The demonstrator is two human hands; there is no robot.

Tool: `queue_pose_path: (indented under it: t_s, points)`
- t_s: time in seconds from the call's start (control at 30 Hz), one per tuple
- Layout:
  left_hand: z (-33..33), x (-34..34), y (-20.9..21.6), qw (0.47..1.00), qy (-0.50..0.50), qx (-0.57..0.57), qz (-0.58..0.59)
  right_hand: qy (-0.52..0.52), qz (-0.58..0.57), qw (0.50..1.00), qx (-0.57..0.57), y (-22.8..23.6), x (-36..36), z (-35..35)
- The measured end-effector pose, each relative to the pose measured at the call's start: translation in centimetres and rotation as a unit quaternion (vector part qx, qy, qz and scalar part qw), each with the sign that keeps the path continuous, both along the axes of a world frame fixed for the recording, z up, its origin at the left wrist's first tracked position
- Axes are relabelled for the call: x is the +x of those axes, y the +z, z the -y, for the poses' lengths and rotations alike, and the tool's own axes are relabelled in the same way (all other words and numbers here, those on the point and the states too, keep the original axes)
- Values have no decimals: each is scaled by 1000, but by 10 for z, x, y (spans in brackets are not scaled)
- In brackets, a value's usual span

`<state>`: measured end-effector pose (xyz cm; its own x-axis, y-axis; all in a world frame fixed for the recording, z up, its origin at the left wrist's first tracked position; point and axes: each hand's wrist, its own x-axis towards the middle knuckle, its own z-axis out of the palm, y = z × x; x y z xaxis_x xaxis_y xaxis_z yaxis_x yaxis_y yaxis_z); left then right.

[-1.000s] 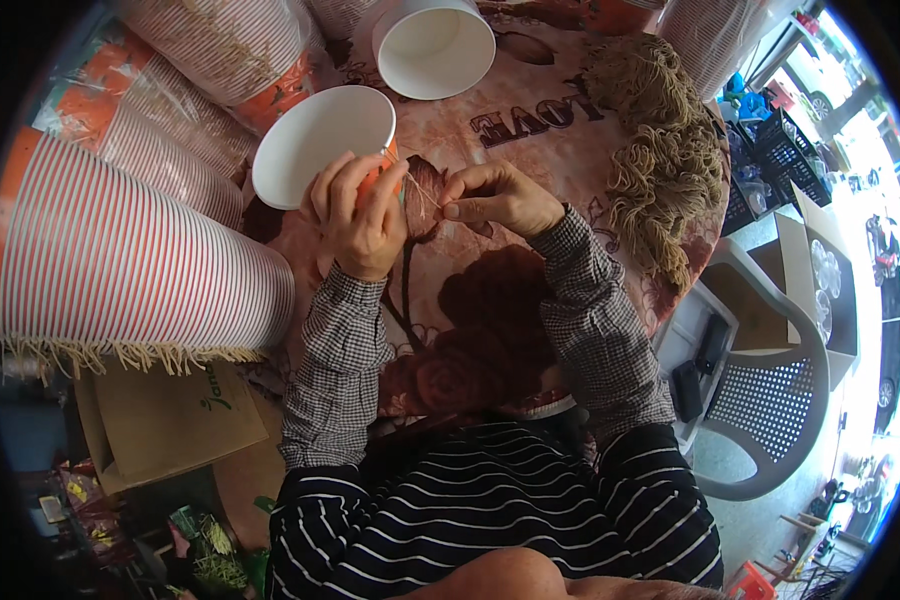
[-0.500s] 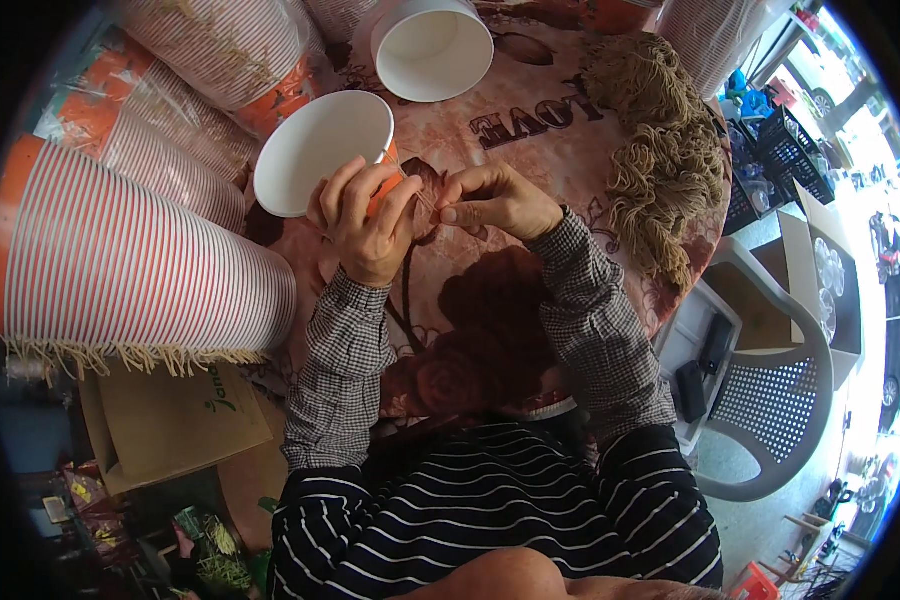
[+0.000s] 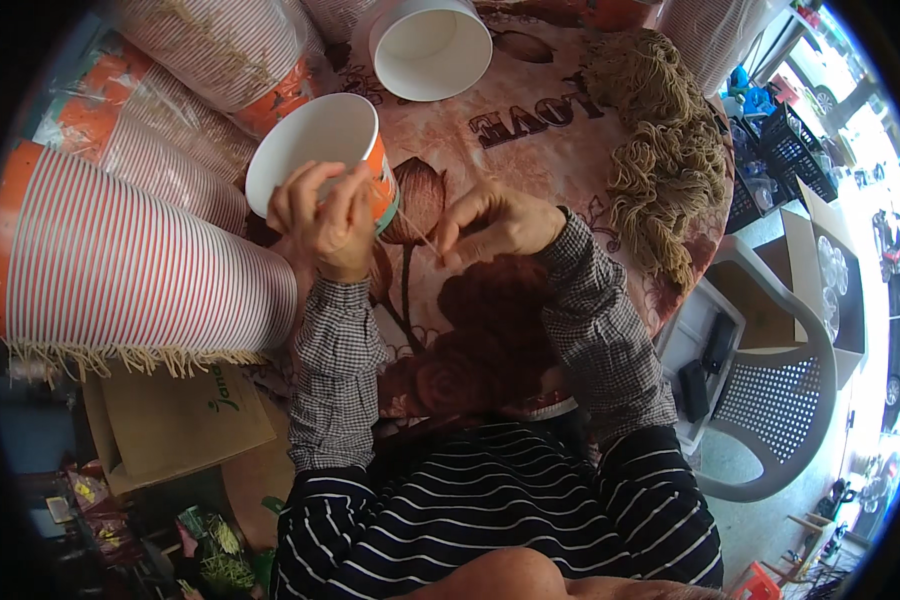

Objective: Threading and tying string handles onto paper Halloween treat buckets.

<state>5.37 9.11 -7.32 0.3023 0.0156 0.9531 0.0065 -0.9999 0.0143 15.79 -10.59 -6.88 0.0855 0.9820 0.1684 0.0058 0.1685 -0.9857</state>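
Observation:
An orange paper bucket (image 3: pixel 310 125) with a white inside lies tipped toward me on the table's left part. My left hand (image 3: pixel 325 220) is in front of its lower rim, fingers curled and somewhat blurred. A thin beige cord (image 3: pixel 410 228) runs taut from the fingertips of this hand, beside the bucket's wall, to my right hand (image 3: pixel 495 222). My right hand pinches the cord's other end between thumb and fingers, above the printed tablecloth. How the cord meets the bucket is hidden behind my left fingers.
Tall stacks of nested paper buckets (image 3: pixel 150 255) stand at the left, cord ends hanging from the nearest. A second white bucket (image 3: pixel 432 50) lies at the back. A heap of beige cords (image 3: pixel 665 170) covers the table's right edge. A grey plastic chair (image 3: pixel 770 400) stands beyond it.
My left hand has moved left and slightly down, away from my right hand, and the cord between them is longer. The bucket has shifted slightly left. My right hand has dropped slightly.

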Motion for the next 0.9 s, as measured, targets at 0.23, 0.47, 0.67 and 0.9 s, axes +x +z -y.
queue_pose_path:
  t_s: [0.23,0.47,0.67,0.9]
  points:
    - [-9,1,-5,1000,1,-3,-14,74,-29,997,-17,-11,8,0]
    - [-12,0,-6,999,-45,-8,-18,38,-58,997,-22,-9,8,2]
    - [-7,-2,-3,995,-88,-23,-34,-19,-114,993,39,-10,8,5]
    - [-12,-3,-4,997,-66,-14,-42,-41,-208,964,161,-13,12,9]
